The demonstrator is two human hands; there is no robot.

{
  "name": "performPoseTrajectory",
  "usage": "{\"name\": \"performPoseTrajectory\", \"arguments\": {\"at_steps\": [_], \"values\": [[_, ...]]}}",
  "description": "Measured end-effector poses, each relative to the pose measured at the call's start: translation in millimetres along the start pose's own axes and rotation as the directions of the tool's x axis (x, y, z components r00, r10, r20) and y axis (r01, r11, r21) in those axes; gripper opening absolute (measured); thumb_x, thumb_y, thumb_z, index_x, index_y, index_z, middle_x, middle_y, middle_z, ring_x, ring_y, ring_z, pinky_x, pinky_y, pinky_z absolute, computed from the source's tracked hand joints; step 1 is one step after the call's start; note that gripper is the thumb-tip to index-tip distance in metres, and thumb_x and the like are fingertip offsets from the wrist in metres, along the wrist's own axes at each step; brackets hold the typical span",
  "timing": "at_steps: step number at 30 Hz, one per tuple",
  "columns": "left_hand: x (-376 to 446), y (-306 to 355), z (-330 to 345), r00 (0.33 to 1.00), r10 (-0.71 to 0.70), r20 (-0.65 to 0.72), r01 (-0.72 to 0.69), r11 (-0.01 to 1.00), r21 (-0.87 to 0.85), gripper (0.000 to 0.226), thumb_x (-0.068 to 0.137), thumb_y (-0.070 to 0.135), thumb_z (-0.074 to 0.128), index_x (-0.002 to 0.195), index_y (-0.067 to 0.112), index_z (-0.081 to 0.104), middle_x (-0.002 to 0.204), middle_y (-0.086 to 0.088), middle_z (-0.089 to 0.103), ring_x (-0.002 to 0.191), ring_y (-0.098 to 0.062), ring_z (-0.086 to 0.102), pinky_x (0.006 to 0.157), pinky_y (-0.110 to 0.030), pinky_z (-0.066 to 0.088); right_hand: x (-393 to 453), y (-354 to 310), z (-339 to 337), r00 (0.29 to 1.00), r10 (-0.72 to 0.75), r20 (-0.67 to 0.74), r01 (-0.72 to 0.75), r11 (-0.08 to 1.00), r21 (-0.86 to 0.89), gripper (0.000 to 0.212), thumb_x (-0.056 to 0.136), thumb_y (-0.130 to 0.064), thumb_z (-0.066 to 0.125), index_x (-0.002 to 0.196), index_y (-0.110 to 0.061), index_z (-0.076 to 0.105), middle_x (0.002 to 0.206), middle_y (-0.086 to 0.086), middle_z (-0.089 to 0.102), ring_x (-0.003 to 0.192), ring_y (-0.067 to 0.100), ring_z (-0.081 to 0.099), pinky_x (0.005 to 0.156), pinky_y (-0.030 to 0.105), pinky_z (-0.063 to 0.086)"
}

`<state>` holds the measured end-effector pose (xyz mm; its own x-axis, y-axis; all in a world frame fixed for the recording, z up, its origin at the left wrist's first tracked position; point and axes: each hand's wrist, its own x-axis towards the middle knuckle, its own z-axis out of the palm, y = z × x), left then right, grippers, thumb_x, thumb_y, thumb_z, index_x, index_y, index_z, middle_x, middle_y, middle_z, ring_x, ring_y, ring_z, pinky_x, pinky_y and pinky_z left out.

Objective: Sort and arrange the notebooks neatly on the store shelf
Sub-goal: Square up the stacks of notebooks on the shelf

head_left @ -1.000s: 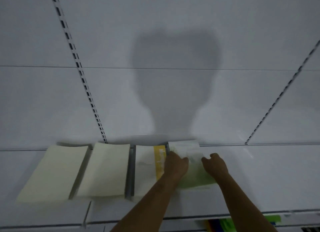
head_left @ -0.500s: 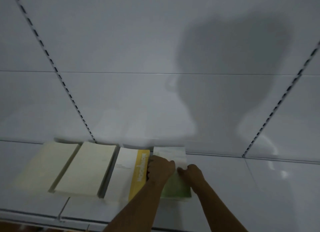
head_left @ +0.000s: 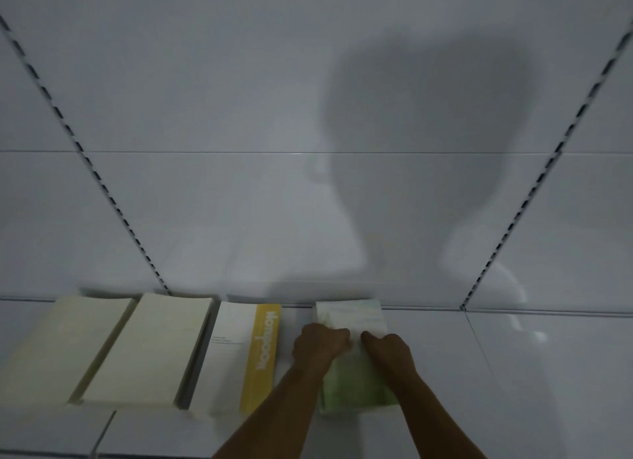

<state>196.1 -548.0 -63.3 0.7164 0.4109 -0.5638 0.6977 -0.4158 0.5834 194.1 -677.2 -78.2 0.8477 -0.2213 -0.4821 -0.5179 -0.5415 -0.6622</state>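
I see both hands on the green notebook (head_left: pixel 354 383), rightmost on the shelf (head_left: pixel 548 373): left hand (head_left: pixel 320 345) and right hand (head_left: pixel 388 350) rest curled on its cover, long axis running near-to-far

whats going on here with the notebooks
A person is lining up notebooks flat on a white store shelf. Both hands, left hand and right hand, rest on the green notebook stack at the right end of the row. To its left, across a small gap, lie a white-and-yellow notebook and two cream stacks.
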Motion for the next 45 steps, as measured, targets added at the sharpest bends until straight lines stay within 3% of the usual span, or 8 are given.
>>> {"name": "performPoseTrajectory", "arguments": {"at_steps": [5,11,13,17,22,27,32,45], "values": [[22.2,-11.7,2.0,0.987,0.074,0.146,-0.025,0.949,-0.314,0.091,0.032,0.053,0.084,0.104,0.001,0.065,0.099,-0.013,0.07,0.085,-0.028,0.07,0.076,-0.04,0.06,-1.8,6.2,0.1,0.999,0.026,-0.041,-0.02,0.991,0.134,0.052,0.082,-0.049,0.056,0.098,-0.001,0.066,0.095,0.014,0.065,0.084,0.028,0.061,0.07,0.03,0.047],[2.3,1.9,-29.1,0.919,0.373,0.127,-0.255,0.809,-0.53,0.055,0.065,0.018,0.086,0.107,0.008,0.052,0.104,-0.012,0.066,0.09,-0.028,0.069,0.074,-0.043,0.059,-13.7,-6.4,-4.6,0.991,-0.089,-0.1,0.122,0.906,0.405,0.02,0.092,-0.019,0.052,0.092,-0.004,0.066,0.088,0.017,0.066,0.072,0.025,0.06,0.058,0.026,0.048],[-2.4,0.0,-39.5,0.87,0.484,0.096,-0.348,0.74,-0.576,0.049,0.067,0.011,0.083,0.105,0.014,0.052,0.104,-0.01,0.066,0.09,-0.025,0.068,0.078,-0.045,0.058,-21.6,-17.6,-11.8,0.98,-0.116,-0.16,0.189,0.794,0.577,0.01,0.078,-0.008,0.055,0.076,-0.002,0.062,0.07,0.013,0.062,0.061,0.024,0.057,0.052,0.026,0.044],[-12.9,-15.7,-47.4,0.775,0.624,0.098,-0.444,0.649,-0.618,0.049,0.069,-0.004,0.076,0.102,0.02,0.049,0.106,-0.008,0.064,0.095,-0.021,0.063,0.081,-0.039,0.057,-24.0,-15.2,-9.0,0.938,-0.266,-0.222,0.346,0.676,0.651,0.039,0.053,-0.007,0.046,0.088,0.007,0.056,0.078,0.021,0.059,0.069,0.027,0.058,0.056,0.031,0.048],[-21.2,-45.4,-36.9,0.741,0.667,0.071,-0.452,0.574,-0.683,0.071,0.058,-0.007,0.075,0.115,0.026,0.049,0.107,0.0,0.065,0.097,-0.013,0.062,0.082,-0.042,0.056,-56.1,6.8,5.6,0.888,-0.374,-0.269,0.451,0.591,0.668,0.054,0.059,-0.005,0.051,0.113,-0.008,0.054,0.101,0.013,0.063,0.087,0.025,0.063,0.066,0.038,0.054],[-26.8,-54.8,-33.1,0.676,0.735,0.048,-0.508,0.512,-0.693,0.092,0.054,0.019,0.089,0.133,0.024,0.043,0.126,-0.004,0.057,0.117,-0.017,0.055,0.091,-0.043,0.054,-60.5,18.3,8.1,0.875,-0.442,-0.198,0.447,0.578,0.683,0.063,0.06,-0.009,0.055,0.123,-0.014,0.052,0.107,0.01,0.065,0.095,0.023,0.064,0.07,0.031,0.056],[-35.3,-48.6,-35.2,0.645,0.764,-0.003,-0.576,0.484,-0.659,0.087,0.054,0.03,0.091,0.128,0.016,0.047,0.123,-0.005,0.06,0.117,-0.019,0.057,0.094,-0.044,0.052,-60.8,14.5,0.2,0.842,-0.476,-0.253,0.502,0.52,0.691,0.064,0.065,-0.005,0.054,0.128,-0.003,0.048,0.112,0.013,0.064,0.1,0.021,0.064,0.075,0.029,0.056],[-31.9,-54.2,-32.6,0.711,0.702,0.051,-0.509,0.563,-0.651,0.081,0.057,0.031,0.086,0.126,0.03,0.044,0.121,0.003,0.06,0.115,-0.016,0.057,0.08,-0.025,0.054,-65.9,12.6,4.3,0.874,-0.453,-0.173,0.427,0.551,0.717,0.056,0.06,-0.007,0.049,0.113,-0.022,0.056,0.106,0.007,0.065,0.094,0.017,0.063,0.067,0.023,0.054]]}}
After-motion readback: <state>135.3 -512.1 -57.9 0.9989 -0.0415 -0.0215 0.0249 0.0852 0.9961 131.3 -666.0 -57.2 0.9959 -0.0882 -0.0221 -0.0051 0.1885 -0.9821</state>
